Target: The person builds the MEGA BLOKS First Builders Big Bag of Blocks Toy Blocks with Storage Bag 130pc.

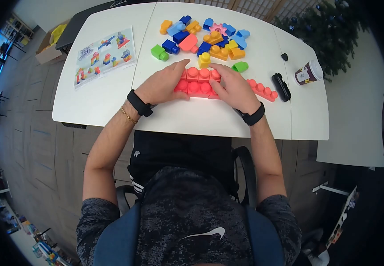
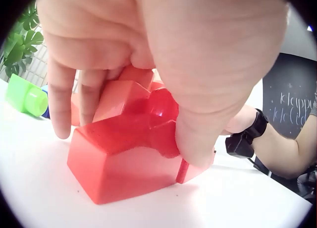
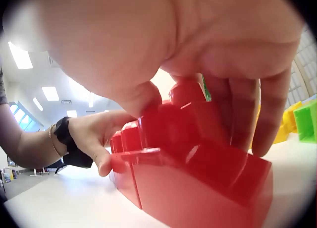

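1. At the upper middle of the head view, the red blocks [image 1: 198, 91] lie in two studded rows on the white table [image 1: 103, 106], between the person's two hands.
2. The left hand [image 1: 164, 83] grips the left end: in its wrist view the thumb presses the near side while fingers reach down behind.
3. The right hand [image 1: 236, 88] grips the right end, thumb against the studs, fingers curving over the far side.
4. From here I'd call them light, stiff plastic, hardly fragile; the gloss suggests bare skin could slide a little.
5. The flat side walls near each end look the best hold, thumb in front and fingers behind. A seam [image 3: 136, 186] shows in the right wrist view, so I'd support both sides of it.
6. Just above sits a yellow block [image 1: 204, 60]; right of the hands lies a separate red strip [image 1: 263, 91].
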Demonstrator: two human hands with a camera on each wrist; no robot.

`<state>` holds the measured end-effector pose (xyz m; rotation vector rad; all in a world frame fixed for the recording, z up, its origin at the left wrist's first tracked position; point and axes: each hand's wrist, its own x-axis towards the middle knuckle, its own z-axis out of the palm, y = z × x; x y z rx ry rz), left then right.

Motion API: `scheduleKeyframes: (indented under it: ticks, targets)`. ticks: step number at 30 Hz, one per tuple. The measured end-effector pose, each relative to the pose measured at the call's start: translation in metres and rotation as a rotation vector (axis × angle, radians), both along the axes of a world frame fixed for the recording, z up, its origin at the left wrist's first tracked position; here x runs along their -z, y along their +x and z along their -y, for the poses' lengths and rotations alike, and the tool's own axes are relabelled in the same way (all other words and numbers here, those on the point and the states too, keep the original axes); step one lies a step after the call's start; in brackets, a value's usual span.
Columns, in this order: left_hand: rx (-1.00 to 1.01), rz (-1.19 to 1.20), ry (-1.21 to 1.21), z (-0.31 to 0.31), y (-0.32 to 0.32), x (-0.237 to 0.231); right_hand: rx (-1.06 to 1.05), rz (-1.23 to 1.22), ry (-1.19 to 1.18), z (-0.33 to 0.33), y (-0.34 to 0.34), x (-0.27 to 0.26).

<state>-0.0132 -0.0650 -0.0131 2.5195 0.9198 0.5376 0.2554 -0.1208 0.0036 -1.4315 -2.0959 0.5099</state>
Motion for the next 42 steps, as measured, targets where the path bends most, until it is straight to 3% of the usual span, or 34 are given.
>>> scheduleKeyframes:
  ticks: [5,16,17,18,19,20,22,24,26,28,30,34,36,40,42]
  targets:
    - [0.03,-0.058,0.045,-0.002,0.005,-0.006,-0.014,0.041,-0.032,0.004,-0.009,0.014]
    - [-0.009,-0.095,-0.014,0.0,0.007,-0.006,-0.006,0.036,0.16,0.003,-0.013,0.025]
    - [-0.003,-0.05,0.078,0.004,0.003,-0.008,0.001,0.03,0.164,0.005,-0.012,0.021]
    - [0.006,-0.005,0.168,0.008,-0.002,-0.011,0.083,0.077,0.363,0.01,-0.009,0.014]
    - [-0.049,0.025,0.063,0.016,-0.006,-0.018,0.165,0.126,0.554,0.015,-0.006,0.004]
    - [-0.047,0.019,0.053,0.024,-0.013,-0.021,0.168,0.122,0.543,0.021,0.003,-0.008]
    - [-0.168,0.153,0.114,0.041,-0.032,-0.025,0.456,0.058,0.443,0.033,0.035,-0.028]
    - [-0.195,0.149,0.097,0.06,-0.048,-0.024,0.571,0.373,0.309,0.043,0.076,-0.022]
    - [-0.223,0.171,-0.058,0.077,-0.059,-0.014,0.561,0.457,0.21,0.055,0.112,0.001]
    - [-0.208,0.217,-0.018,0.091,-0.058,-0.01,0.537,0.545,0.112,0.063,0.123,0.015]
    - [-0.194,0.207,-0.176,0.103,-0.061,-0.002,0.549,0.449,0.01,0.074,0.123,0.021]
    - [-0.158,0.255,-0.15,0.107,-0.054,0.0,0.581,0.353,-0.128,0.079,0.117,0.008]
    - [-0.158,0.266,-0.12,0.103,-0.051,-0.004,0.502,0.127,0.054,0.083,0.118,0.003]
    - [-0.167,0.355,-0.079,0.101,-0.032,-0.017,0.355,-0.025,0.049,0.094,0.072,-0.045]
    - [-0.158,0.415,-0.045,0.104,-0.016,-0.024,0.124,-0.029,-0.001,0.097,0.048,-0.057]
